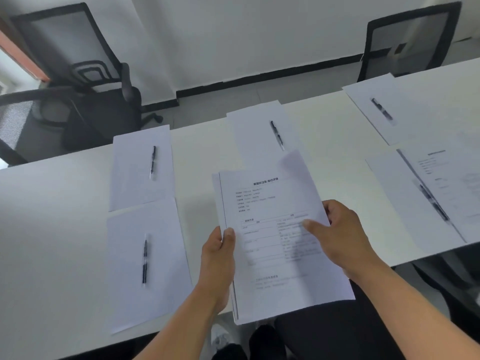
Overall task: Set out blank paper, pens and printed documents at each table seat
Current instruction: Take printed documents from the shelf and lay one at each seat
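Note:
A stack of printed documents (272, 245) is held above the near edge of the white table (52, 216). My left hand (218, 253) grips its left edge, thumb on top. My right hand (340, 237) pinches the top sheet at its right edge, and that sheet's upper corner curls up. Blank sheets lie at the seats, each with a black pen on it: near left (144, 261), far left (153, 162), far middle (276, 135), far right (381, 110). At the near right a blank sheet (405, 203) with a pen (433, 202) has a printed document (452, 178) beside it.
Two black mesh office chairs stand beyond the table, one at the far left (85, 74) and one at the far right (407, 40). A white wall with a dark skirting runs behind them. My dark-trousered legs (324, 333) show below the table's near edge.

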